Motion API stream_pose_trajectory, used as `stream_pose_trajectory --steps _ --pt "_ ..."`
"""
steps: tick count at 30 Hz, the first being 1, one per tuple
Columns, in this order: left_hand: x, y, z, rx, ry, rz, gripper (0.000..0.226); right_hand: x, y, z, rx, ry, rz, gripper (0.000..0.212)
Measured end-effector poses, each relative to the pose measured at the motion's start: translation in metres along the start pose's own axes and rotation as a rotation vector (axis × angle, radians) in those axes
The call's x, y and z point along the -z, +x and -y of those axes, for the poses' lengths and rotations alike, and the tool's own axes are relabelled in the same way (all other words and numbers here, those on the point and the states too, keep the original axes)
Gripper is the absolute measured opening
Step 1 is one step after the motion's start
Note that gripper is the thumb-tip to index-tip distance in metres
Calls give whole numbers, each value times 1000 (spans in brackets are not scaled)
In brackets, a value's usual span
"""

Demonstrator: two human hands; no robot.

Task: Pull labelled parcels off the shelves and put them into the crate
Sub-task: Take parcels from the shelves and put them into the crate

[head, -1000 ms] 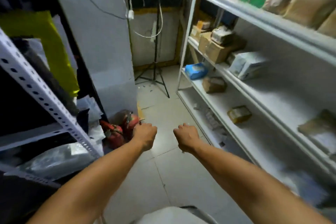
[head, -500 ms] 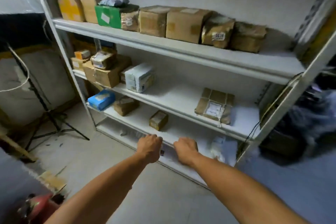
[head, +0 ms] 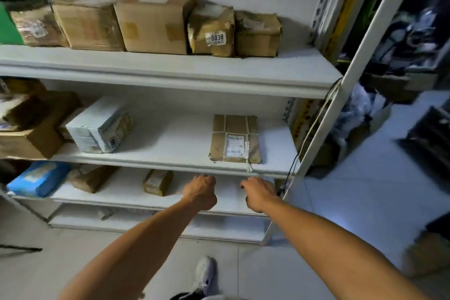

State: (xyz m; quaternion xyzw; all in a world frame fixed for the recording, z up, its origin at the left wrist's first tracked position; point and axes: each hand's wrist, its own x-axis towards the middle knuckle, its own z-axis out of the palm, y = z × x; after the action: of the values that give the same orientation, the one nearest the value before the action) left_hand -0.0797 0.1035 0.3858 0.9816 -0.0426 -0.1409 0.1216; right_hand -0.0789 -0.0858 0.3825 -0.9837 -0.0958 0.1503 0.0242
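You face the white shelving unit (head: pixel 170 66), and everything here is placed against it. On its top shelf a row of brown cardboard boxes (head: pixel 153 24) stands side by side against the wall, and the crumpled parcel (head: pixel 211 31) near the right end of that row carries a sticker reading 0038. On the middle shelf a white carton (head: pixel 99 129) lies toward the left, touching a larger brown box (head: pixel 31 129) at the left edge, while a flat brown parcel (head: pixel 235 139) with a white label sits well apart to the right, near the front lip. On the shelf below, a blue packet (head: pixel 36 178) lies at the far left, a brown parcel (head: pixel 92 178) just beside it, and a small brown parcel (head: pixel 158 181) nearer the centre. Your left hand (head: pixel 201 191) and right hand (head: pixel 259 193) are both stretched out in front of that lower shelf, just under the middle shelf's front edge, knuckles up with the fingers curled into fists and holding nothing. Your white shoe (head: pixel 203 273) stands on the pale floor below the unit. The crate is not in view.
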Motion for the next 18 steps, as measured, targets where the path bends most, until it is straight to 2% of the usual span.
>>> stream_pose_trajectory --steps 2,7,10,14,16,18 --pt "4 28 5 -8 -65 17 50 3 23 -9 -79 72 -9 39" --pt "19 100 23 10 -261 45 49 19 88 -21 -307 267 22 54" --pt "28 136 32 22 -395 69 53 29 126 -27 -480 425 32 70" --pt "31 178 35 101 -636 98 40 28 160 -35 -604 619 140 93" --pt "29 193 37 128 -707 148 44 28 166 -36 -634 636 143 92" --pt "30 200 38 125 -717 171 39 28 171 -40 -694 640 109 79"
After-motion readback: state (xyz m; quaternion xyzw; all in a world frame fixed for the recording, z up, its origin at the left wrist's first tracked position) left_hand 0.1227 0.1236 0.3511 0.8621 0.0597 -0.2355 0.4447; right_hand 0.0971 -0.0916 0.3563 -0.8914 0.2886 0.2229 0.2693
